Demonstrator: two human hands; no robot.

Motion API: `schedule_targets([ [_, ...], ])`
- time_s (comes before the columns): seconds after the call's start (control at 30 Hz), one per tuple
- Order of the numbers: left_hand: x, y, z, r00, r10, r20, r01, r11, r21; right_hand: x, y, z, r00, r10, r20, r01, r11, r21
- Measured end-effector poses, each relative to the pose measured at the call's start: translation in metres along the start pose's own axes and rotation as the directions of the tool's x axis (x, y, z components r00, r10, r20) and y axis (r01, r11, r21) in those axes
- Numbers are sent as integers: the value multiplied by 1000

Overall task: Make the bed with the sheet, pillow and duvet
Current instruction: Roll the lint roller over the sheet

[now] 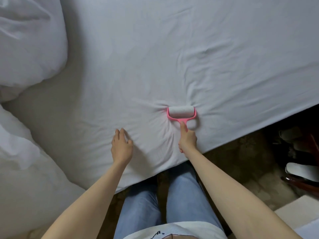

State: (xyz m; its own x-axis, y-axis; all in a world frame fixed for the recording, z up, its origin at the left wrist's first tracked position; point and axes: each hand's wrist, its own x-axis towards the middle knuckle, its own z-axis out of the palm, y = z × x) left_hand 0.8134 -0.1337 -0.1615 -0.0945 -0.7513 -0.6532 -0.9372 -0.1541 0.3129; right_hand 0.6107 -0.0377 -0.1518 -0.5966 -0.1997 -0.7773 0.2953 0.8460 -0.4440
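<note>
The right hand (187, 140) has its fingers curled round the stem of a pink plastic lint roller with a white sticky drum (181, 113), thumb laid along the handle, so the drum presses flat into the white fitted sheet (155, 57) — creases fan out from it, which suggests real downward force. Just left of the roller, the left hand (121, 146) rests on the cloth with fingers straight and slightly spread, holding nothing; my guess is that it pins the fabric so the drum does not drag it. The sheet already covers the mattress, still rumpled beyond the roller. Far to the roller's left lies a puffy white duvet or pillow (29, 49) — I cannot tell which. Nearer than the roller the mattress edge drops to a dark patterned floor (241, 152), where the person's blue jeans (186, 195) stand.
</note>
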Motion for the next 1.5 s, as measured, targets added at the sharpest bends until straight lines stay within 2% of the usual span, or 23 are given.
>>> schedule_targets([
  [0.2, 12, 29, 9, 998, -63, -30, 63, 998, -2, 32, -60, -21, 995, -21, 97, 21, 1000, 0],
  [0.37, 11, 39, 15, 999, -47, -20, 48, 999, 26, 9, -35, -35, 980, -157, 124, 142, 983, 115],
  [0.5, 13, 43, 16, 1000, -11, -10, 11, 998, 56, -5, -5, -52, 998, -62, 23, 56, 973, 224],
  [0.63, 17, 50, 16, 1000, -1, -15, 2, 997, 79, 4, -3, -64, 998, 3, 61, -17, 974, 226],
  [0.7, 21, 55, 16, 1000, -9, -23, 10, 998, 68, 20, -19, -63, 997, 4, 79, -22, 976, 219],
  [0.97, 40, 76, 20, 989, -126, -72, 123, 992, -43, 109, -131, -53, 999, 43, 3, -42, 951, 306],
  [1.23, 49, 81, 23, 984, -170, -60, 170, 985, -13, 169, -225, -83, 999, -20, 43, 8, 960, 280],
  [1.37, 48, 80, 20, 984, -173, -40, 174, 985, 13, 162, -214, -82, 999, -24, 30, 15, 963, 269],
  [1.5, 49, 80, 16, 984, -178, -8, 178, 984, 21, 124, -146, -65, 1000, 7, 15, -10, 976, 218],
])
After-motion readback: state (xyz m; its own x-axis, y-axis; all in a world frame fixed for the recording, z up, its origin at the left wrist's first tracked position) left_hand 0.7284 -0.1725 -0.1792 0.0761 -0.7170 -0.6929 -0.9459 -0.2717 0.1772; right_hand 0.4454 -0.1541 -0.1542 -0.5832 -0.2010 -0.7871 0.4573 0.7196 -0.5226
